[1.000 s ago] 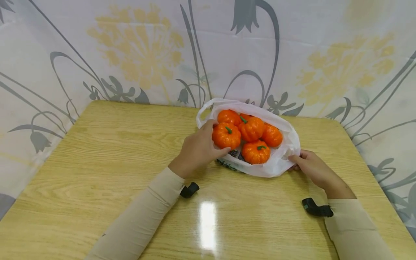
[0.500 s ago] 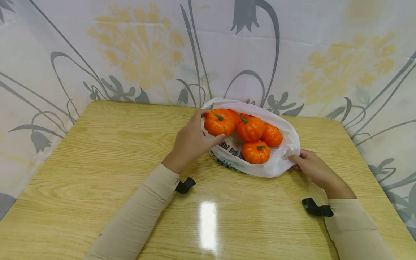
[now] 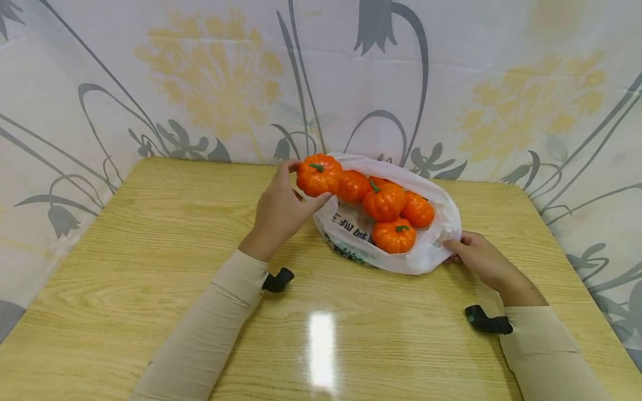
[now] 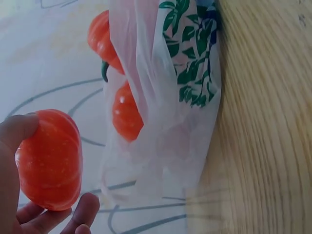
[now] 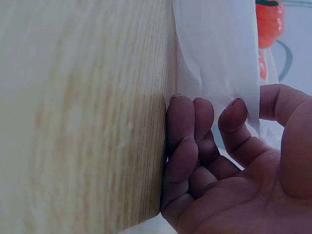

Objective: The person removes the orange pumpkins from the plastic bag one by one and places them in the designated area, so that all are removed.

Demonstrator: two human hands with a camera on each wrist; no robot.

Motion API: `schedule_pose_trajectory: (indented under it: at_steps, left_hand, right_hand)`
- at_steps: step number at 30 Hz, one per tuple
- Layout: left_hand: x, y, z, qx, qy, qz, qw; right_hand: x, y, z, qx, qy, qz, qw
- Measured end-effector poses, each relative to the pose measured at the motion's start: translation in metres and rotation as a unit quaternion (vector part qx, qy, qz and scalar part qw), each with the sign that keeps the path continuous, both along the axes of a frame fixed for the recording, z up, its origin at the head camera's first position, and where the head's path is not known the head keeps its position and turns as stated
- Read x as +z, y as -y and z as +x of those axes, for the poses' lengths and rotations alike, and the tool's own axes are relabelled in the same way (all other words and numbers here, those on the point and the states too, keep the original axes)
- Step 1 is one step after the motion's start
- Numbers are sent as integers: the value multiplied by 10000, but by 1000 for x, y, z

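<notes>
My left hand [image 3: 282,209] grips a small orange pumpkin [image 3: 319,176] with a green stem, thumb on one side and fingers on the other. It is held up at the left end of a white plastic bag [image 3: 426,253]; the left wrist view shows this pumpkin [image 4: 51,158] apart from the bag. Several more orange pumpkins [image 3: 385,201] lie inside the bag's wide mouth. At the bag's right end my right hand [image 3: 481,259] pinches the rim between thumb and fingers. The right wrist view shows the bag's edge [image 5: 219,53] between them, the other fingers [image 5: 180,117] curled by the tabletop.
The bag stands near the back edge of a wooden table [image 3: 200,234], close to a flower-patterned cloth [image 3: 225,83] that hangs behind and at both sides. Dark lettering and green leaf print [image 4: 192,53] mark the bag. A black device [image 3: 487,321] sits at the right wrist.
The left hand has lifted the pumpkin up and to the left from among the others, uncovering lettering inside the bag. The right hand keeps its place on the rim.
</notes>
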State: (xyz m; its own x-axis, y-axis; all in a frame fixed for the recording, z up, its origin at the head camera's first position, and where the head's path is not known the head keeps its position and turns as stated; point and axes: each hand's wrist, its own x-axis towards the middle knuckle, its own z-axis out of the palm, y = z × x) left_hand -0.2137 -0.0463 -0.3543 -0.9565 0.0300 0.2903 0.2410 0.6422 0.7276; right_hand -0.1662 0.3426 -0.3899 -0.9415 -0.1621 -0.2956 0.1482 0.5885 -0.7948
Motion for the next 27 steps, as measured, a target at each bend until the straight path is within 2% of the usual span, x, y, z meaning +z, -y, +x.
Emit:
schedule_pose_trajectory:
  at_steps: [10, 19, 27]
  left_hand:
    - [2, 16, -7, 332, 59, 139, 9993]
    - [-5, 29, -15, 673, 136, 118, 9976]
    - [-10, 41, -21, 985, 391, 127, 9943]
  right_hand:
    - [1, 1, 0, -10, 32, 10, 10000]
    - [3, 3, 1, -69, 68, 74, 9999]
    - [2, 3, 0, -81, 80, 63, 9999]
